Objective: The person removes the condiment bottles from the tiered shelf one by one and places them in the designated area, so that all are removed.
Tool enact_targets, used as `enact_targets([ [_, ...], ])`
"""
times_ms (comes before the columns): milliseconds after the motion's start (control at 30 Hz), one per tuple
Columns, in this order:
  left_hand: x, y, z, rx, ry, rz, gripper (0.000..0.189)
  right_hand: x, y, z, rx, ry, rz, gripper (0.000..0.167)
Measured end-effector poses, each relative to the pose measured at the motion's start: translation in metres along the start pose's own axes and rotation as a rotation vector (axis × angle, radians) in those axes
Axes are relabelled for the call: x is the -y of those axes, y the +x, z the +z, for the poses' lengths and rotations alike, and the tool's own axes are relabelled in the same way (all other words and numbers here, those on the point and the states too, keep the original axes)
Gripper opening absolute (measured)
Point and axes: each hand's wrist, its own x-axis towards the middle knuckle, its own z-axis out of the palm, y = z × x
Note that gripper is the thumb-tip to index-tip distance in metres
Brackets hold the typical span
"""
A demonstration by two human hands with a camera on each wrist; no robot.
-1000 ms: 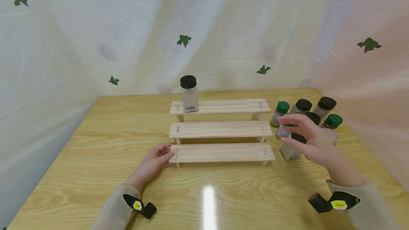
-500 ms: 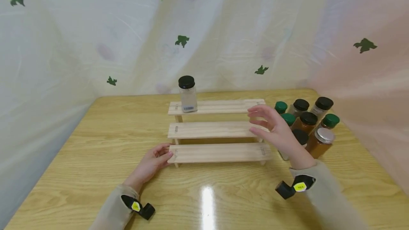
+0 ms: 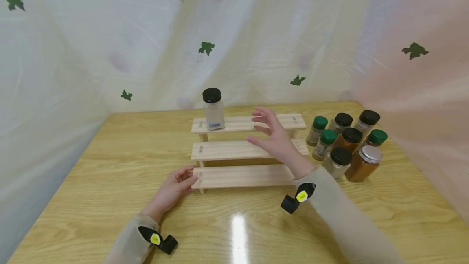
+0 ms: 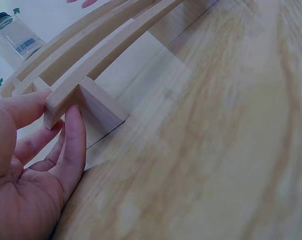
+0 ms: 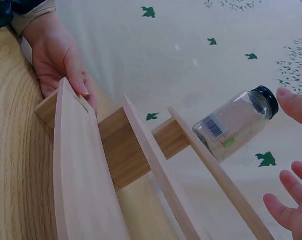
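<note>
A three-tier wooden rack [image 3: 234, 176] stands on the table. My left hand [image 3: 174, 188] grips the left end of its lowest shelf; in the left wrist view the thumb [image 4: 28, 107] lies on the board's end and a finger is curled beneath. On the left of the top shelf stands a clear glass spice jar [image 3: 214, 113] with a black lid and a barcode label. My right hand [image 3: 272, 135] hangs over the middle and top shelves, to the right of that jar, holding nothing. Its fingers are spread, with a gap between thumb and fingertips.
Right of the rack several spice jars stand in a cluster, among them a green-lidded jar [image 3: 323, 146], a black-lidded jar [image 3: 337, 164] and a silver-lidded jar [image 3: 364, 164] with brown contents. A leaf-patterned curtain [image 3: 242, 64] hangs behind the wooden table [image 3: 110, 174].
My right hand has moved left from above the jar cluster to over the rack's shelves, uncovering the jars. My left hand keeps its grip on the lowest shelf.
</note>
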Motion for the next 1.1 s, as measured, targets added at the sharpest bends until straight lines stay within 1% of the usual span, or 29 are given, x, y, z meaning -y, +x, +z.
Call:
enact_targets([
  [200, 0.000, 0.000, 0.000, 0.004, -0.002, 0.004, 0.047, 0.004, 0.020, 0.016, -0.027, -0.029, 0.030, 0.079],
  [400, 0.001, 0.000, 0.001, 0.004, -0.008, 0.006, 0.047, 0.008, 0.040, 0.033, -0.027, -0.080, 0.057, 0.083],
  [567, 0.001, 0.000, 0.001, 0.005, -0.006, 0.010, 0.048, 0.011, 0.056, 0.042, -0.031, -0.179, 0.090, 0.086],
  [700, 0.002, 0.000, 0.001, -0.002, -0.009, 0.008, 0.048, 0.011, 0.067, 0.047, -0.014, -0.242, 0.087, 0.087],
  [933, 0.001, 0.001, 0.001, -0.003, 0.008, -0.008, 0.048, 0.007, 0.076, 0.054, 0.028, -0.243, 0.060, 0.086],
  [1100, 0.002, 0.002, 0.002, -0.004, -0.002, -0.002, 0.047, 0.005, 0.079, 0.060, 0.025, -0.243, 0.048, 0.088],
])
